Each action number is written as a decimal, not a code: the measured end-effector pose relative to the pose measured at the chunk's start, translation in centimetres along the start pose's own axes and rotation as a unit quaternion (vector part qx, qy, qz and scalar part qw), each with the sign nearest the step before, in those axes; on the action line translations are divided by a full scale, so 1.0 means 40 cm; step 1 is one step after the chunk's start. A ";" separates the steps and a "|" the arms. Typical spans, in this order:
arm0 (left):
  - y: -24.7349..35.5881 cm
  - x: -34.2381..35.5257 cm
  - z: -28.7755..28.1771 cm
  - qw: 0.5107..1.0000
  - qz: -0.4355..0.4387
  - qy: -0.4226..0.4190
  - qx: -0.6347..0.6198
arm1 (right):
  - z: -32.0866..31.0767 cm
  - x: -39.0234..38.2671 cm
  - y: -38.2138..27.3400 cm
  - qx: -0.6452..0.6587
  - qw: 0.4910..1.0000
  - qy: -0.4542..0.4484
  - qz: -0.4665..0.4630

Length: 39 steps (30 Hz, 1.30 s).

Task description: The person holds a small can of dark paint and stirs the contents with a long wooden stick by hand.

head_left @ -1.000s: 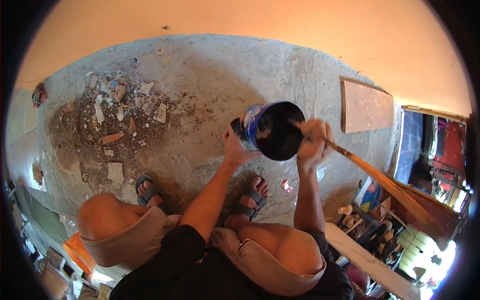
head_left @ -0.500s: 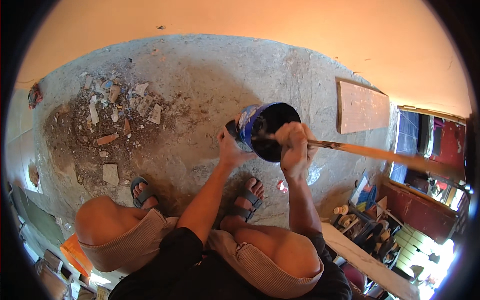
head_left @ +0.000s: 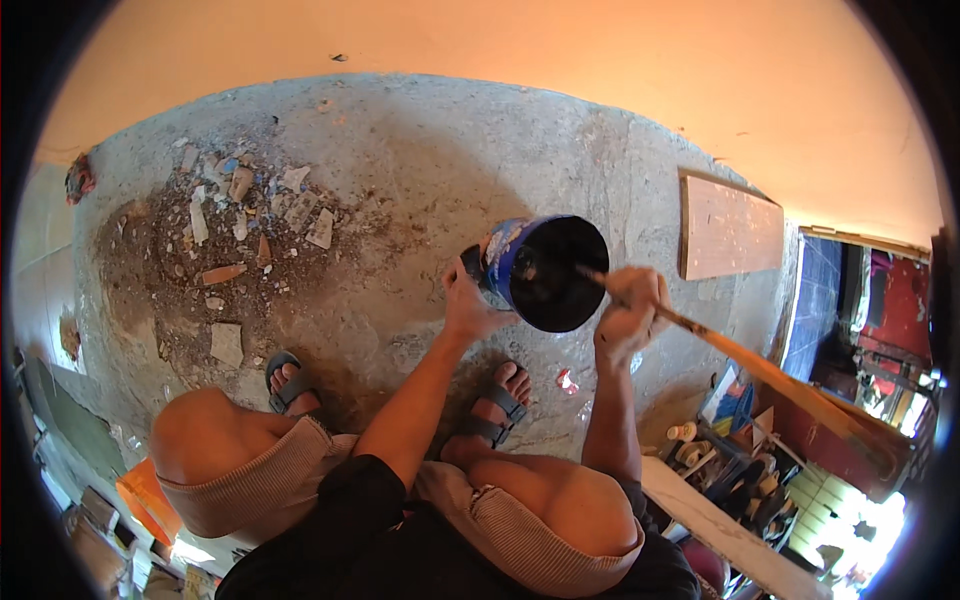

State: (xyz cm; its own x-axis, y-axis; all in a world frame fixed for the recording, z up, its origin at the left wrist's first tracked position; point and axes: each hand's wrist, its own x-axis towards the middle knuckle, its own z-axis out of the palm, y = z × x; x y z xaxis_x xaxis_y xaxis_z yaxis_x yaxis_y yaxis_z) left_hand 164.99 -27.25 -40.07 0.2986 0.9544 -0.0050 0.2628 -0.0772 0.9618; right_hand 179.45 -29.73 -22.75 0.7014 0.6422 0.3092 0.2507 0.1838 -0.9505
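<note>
A blue can (head_left: 500, 265) with a dark interior is tilted, its mouth toward me, in the middle of the view above my feet. My left hand (head_left: 472, 305) grips its lower part on the left, beside a black piece I cannot make out clearly. My right hand (head_left: 630, 308) is closed on a long wooden stick (head_left: 750, 360), whose inner end reaches into the can. The stick's far end extends down toward the right rim of the view. Whatever is at its inner end is hard to see inside the dark can.
A pile of broken rubble (head_left: 230, 230) lies on the concrete floor at left. A flat board (head_left: 730, 225) lies by the orange wall (head_left: 500, 40). An orange bucket (head_left: 145, 500) is behind my left knee. At right are a doorway (head_left: 870, 310), clutter and a long plank (head_left: 720, 525).
My right hand with the stick swung left over the can's mouth half a second ago and is now back at its right side. The can sits slightly lower in the picture.
</note>
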 end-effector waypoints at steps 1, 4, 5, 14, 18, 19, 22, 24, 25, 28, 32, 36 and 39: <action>0.003 0.003 0.002 1.000 0.005 -0.001 0.004 | -0.019 -0.024 0.008 0.002 1.000 -0.021 0.011; 0.011 0.001 -0.008 1.000 -0.001 -0.015 0.015 | 0.030 -0.076 -0.009 0.027 0.988 -0.121 0.097; 0.014 0.003 -0.011 1.000 -0.010 -0.013 0.025 | 0.068 -0.071 -0.015 0.032 0.984 -0.142 0.103; 0.027 -0.003 0.001 1.000 -0.001 0.012 0.025 | -0.028 -0.047 0.011 0.056 0.998 -0.028 0.018; 0.016 0.004 -0.004 1.000 0.025 -0.011 0.004 | 0.123 -0.051 -0.012 0.163 0.980 -0.079 0.083; 0.024 0.006 -0.007 1.000 0.016 -0.008 0.007 | 0.136 -0.019 -0.007 0.087 0.995 -0.045 0.034; -0.005 0.011 -0.008 1.000 0.021 0.003 -0.010 | 0.063 0.008 0.036 0.028 0.999 -0.004 -0.028; -0.007 0.011 0.008 0.999 0.024 0.003 -0.036 | -0.019 -0.018 0.019 0.070 0.997 0.021 0.041; -0.001 0.010 0.011 0.999 0.036 0.011 -0.026 | -0.018 -0.050 0.014 0.031 0.999 -0.014 0.038; 0.022 0.014 0.007 1.000 0.028 0.002 -0.006 | 0.061 -0.102 -0.001 0.066 0.986 -0.105 0.108; -0.013 0.006 -0.036 1.000 0.012 0.002 0.024 | 0.114 0.009 0.039 -0.297 0.916 -0.030 -0.268; 0.021 0.001 0.003 1.000 0.024 -0.012 0.001 | -0.064 -0.029 0.018 0.106 0.991 0.059 0.051; -0.007 0.013 0.005 1.000 0.022 -0.017 -0.012 | 0.034 -0.091 0.009 -0.078 0.992 -0.064 -0.081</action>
State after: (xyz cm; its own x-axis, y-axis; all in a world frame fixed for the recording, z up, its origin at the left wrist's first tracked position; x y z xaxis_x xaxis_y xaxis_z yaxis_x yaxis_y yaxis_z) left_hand 165.26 -26.78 -40.38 0.3402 0.9399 0.0287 0.2272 -0.1117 0.9674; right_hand 176.09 -30.99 -24.27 0.5557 0.7050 0.4405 0.4591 0.1815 -0.8696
